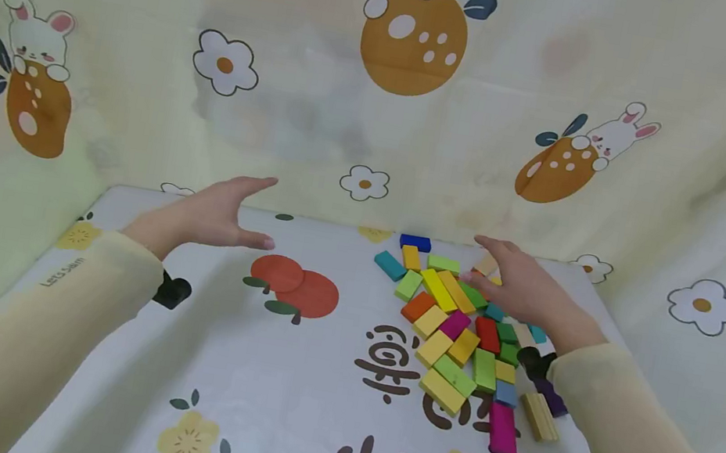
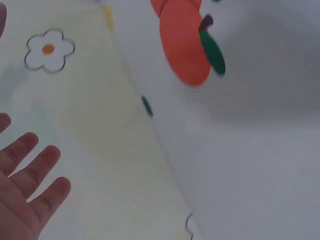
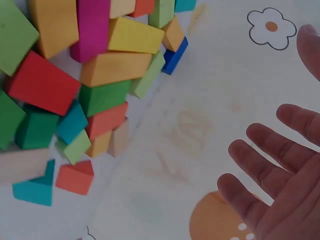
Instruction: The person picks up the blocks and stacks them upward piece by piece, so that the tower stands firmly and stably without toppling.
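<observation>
My left hand (image 1: 217, 213) hovers over the far left of the table, holding nothing, its thumb apart from the fingers. In the left wrist view its spread fingers (image 2: 37, 170) show at the left edge. My right hand (image 1: 519, 284) is held above the far part of a spread of coloured wooden blocks (image 1: 454, 324), partly hiding some of them. Its fingers (image 3: 265, 165) look straight and hold nothing in the right wrist view. Near that hand lie a red block (image 3: 44, 82), a green block (image 3: 105, 96) and a yellow block (image 3: 135, 35).
The white printed tablecloth (image 1: 278, 403) covers the table. A patterned curtain (image 1: 281, 111) hangs along the far edge and the sides. A magenta block (image 1: 503, 431) and a pale ridged wooden piece (image 1: 539, 418) lie at the near end of the blocks.
</observation>
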A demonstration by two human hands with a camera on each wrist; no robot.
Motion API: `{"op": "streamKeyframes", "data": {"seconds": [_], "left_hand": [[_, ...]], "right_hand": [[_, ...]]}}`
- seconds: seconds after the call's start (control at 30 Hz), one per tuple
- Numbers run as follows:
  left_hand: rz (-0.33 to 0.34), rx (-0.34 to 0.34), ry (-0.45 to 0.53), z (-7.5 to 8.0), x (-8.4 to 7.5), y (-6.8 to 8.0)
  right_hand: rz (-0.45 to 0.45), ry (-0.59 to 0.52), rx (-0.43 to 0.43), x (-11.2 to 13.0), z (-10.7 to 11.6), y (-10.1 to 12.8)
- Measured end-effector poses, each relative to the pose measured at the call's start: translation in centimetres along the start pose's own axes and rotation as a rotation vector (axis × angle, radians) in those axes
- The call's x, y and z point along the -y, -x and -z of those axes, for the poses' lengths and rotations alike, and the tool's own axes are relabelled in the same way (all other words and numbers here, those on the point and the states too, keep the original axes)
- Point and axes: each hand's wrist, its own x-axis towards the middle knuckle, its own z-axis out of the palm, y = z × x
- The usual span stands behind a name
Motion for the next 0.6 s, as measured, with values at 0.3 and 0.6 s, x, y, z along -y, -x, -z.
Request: {"op": "streamKeyframes", "data": {"seconds": [0.3,0.6], "left_hand": [[-0.066,0.069,0.129,-6.3,-3.0,-3.9],[-0.053,0.175,0.121,-11.1,-7.2,-7.3]], "right_hand": [[-0.01,-0.057,0.024,-0.6,-3.3,0.6],[-0.047,-0.068,0.054,-0.6,-7.1,1.0]]}}
